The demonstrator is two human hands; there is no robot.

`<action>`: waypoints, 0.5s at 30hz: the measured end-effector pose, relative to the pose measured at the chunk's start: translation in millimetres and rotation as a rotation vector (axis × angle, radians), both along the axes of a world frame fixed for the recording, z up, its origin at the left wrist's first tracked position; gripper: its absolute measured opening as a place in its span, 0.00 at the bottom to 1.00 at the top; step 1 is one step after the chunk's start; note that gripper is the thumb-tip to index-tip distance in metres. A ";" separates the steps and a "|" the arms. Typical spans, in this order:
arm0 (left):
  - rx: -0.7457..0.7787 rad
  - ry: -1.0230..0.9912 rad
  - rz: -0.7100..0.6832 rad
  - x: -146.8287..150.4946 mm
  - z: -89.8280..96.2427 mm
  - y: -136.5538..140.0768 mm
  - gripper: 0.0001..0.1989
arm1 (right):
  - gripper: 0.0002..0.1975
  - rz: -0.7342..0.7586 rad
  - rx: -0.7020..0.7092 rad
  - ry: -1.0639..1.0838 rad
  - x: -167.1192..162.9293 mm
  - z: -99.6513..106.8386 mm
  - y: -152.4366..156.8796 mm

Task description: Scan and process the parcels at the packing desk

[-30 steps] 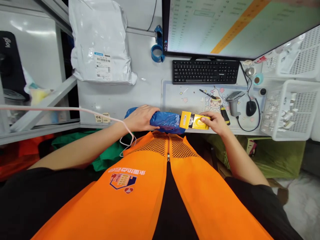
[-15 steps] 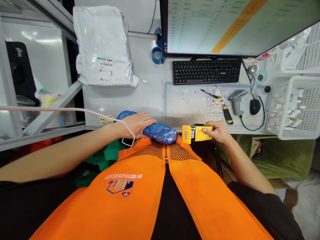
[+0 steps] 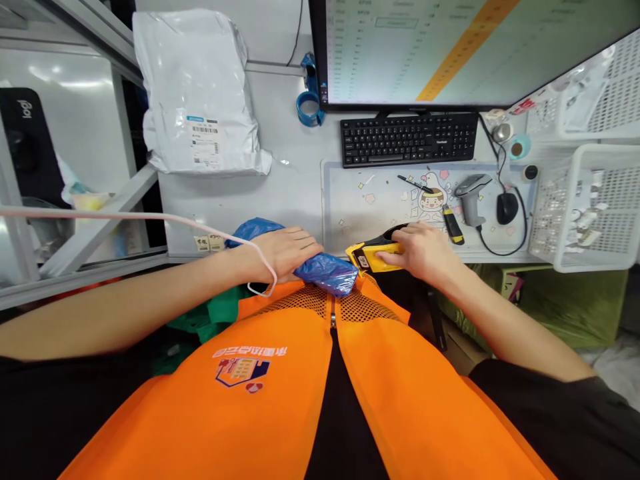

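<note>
A package wrapped in blue plastic lies at the table's front edge against the orange vest, its right end shiny. My left hand grips it from above, fingers laid across its top and pressed together. In my right hand is a yellow and black tape dispenser, thumb along its near side. The dispenser's left end meets the right end of the package. Part of the dispenser is hidden behind my fingers.
A white parcel lies at the back left. Behind my hands are a monitor, a keyboard, a scanner, a cutter knife and a mouse. White baskets stand right. A pale cable crosses my left forearm.
My right hand has moved left and turned, bringing the tape dispenser against the package's end. The package has tilted slightly, its right end lower. The whole view has shifted a little.
</note>
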State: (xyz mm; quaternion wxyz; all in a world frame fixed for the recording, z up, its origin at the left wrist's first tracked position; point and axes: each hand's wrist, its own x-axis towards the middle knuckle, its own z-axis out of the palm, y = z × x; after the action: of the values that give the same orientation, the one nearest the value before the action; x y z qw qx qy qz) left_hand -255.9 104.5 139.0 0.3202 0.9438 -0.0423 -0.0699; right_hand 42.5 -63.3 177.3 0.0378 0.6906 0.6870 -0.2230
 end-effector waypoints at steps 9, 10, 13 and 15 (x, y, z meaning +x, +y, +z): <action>0.007 -0.278 0.080 -10.8 3.2 -29.6 0.20 | 0.24 -0.192 0.164 -0.148 12.3 -46.8 1.4; 0.027 -0.285 0.125 -18.6 -3.4 -27.2 0.21 | 0.24 -0.258 0.192 -0.129 25.5 -59.9 1.7; 0.067 -0.309 0.286 -39.9 -21.1 -21.0 0.22 | 0.24 -0.420 0.241 -0.052 54.3 -104.5 0.7; 0.092 -0.312 0.371 -49.5 -27.2 -19.8 0.22 | 0.23 -0.491 0.265 -0.021 57.2 -134.9 -3.1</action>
State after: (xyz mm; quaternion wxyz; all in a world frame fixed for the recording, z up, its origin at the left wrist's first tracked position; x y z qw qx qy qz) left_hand -305.4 84.7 111.8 0.2738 0.9484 0.0859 0.1348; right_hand 99.7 -66.4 42.4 -0.1010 0.8375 0.5218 -0.1267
